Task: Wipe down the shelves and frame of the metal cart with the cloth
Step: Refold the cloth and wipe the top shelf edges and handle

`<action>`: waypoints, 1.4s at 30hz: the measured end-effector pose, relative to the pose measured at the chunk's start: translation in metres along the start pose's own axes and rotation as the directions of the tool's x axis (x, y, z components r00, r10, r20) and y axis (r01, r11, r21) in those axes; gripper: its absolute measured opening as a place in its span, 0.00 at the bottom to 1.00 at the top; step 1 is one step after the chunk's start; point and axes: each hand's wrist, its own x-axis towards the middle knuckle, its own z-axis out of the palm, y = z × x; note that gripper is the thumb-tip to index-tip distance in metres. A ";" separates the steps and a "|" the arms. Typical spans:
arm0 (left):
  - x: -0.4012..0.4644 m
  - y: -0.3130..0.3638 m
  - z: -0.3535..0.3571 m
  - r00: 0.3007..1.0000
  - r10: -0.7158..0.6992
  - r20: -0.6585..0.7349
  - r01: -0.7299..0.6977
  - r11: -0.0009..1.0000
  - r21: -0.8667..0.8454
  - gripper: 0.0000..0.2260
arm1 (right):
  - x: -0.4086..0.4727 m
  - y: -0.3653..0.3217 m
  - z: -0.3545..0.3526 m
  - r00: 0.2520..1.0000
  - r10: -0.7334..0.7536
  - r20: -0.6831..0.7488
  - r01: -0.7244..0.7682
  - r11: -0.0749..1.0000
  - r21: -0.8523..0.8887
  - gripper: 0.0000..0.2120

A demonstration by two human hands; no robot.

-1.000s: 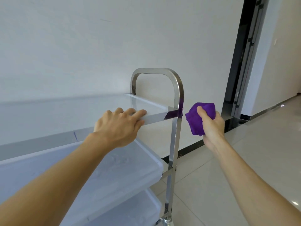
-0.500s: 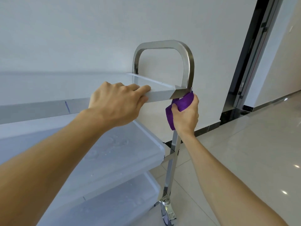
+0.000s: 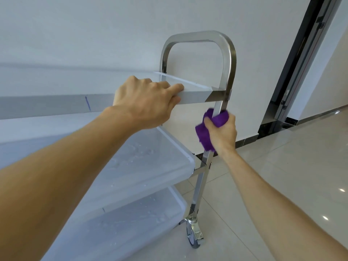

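Right hand: the right hand (image 3: 222, 132) is curled tight round the purple cloth (image 3: 209, 127), thumb across the front, squeezing it against the cart's upright post (image 3: 204, 174).
Cloth: fuzzy, deep-pile fabric, bunched into a thick wad that wraps the post just below the top shelf corner; its edges are blurred.
Left hand: the left hand (image 3: 145, 102) grips the front lip of the top shelf (image 3: 56, 104), fingers hooked over the rim onto the shelf surface, thumb tucked under the edge.
Cart frame: polished stainless steel, square-section tube, mirror bright; the handle loop (image 3: 199, 37) rises above the top shelf with rounded corners and comes down into the post.
Top shelf: flat sheet metal with a folded, brushed front edge, pale grey; the bare steel corner bracket meets the post just above the cloth.
Middle shelf: the middle shelf (image 3: 150, 166) is a shallow tray shape with rounded corner, covered in whitish film, speckled with droplets or flecks.
Bottom shelf: the bottom shelf (image 3: 143, 221) has the same tray shape and the same speckled film.
Caster: the caster (image 3: 194, 236) is a grey wheel in a shiny metal fork, standing on the glossy tile floor (image 3: 282, 176).
Writing: a short blue pen stroke (image 3: 87, 103) on the top shelf's front edge; it is no letter I can read.
Backdrop: a plain white wall (image 3: 94, 31) and a dark metal door frame (image 3: 301, 63) at right.
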 end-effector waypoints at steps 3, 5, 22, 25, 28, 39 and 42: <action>0.000 -0.003 -0.001 1.000 0.015 -0.025 -0.015 1.000 0.025 0.20 | 0.010 -0.015 0.005 0.998 -0.045 -0.034 0.043 0.998 -0.043 0.28; 0.000 -0.004 0.000 0.999 0.021 -0.036 -0.019 0.998 0.054 0.20 | 0.000 -0.001 0.005 0.999 -0.035 -0.016 0.033 0.995 -0.096 0.28; -0.099 0.056 0.032 0.966 -0.037 -0.256 -0.050 0.944 -0.327 0.20 | -0.031 0.098 0.012 0.986 0.164 0.030 -0.154 0.963 -0.221 0.24; -0.116 0.074 0.056 0.992 0.007 -0.129 -0.059 0.913 -0.403 0.18 | -0.028 0.098 0.009 0.986 0.165 0.034 -0.152 0.957 -0.246 0.22; -0.113 0.096 0.087 0.997 0.045 0.055 -0.017 0.901 -0.433 0.18 | -0.022 0.094 0.003 0.983 0.159 0.089 -0.126 0.947 -0.296 0.23; -0.138 0.144 0.144 0.991 -0.026 0.133 0.070 0.937 -0.342 0.21 | -0.029 0.147 -0.011 0.947 -0.028 0.321 -0.033 0.982 0.185 0.22; -0.142 0.143 0.145 0.998 -0.038 0.057 0.055 0.939 -0.340 0.24 | -0.034 0.169 -0.003 0.941 -0.054 0.334 -0.053 0.952 0.303 0.28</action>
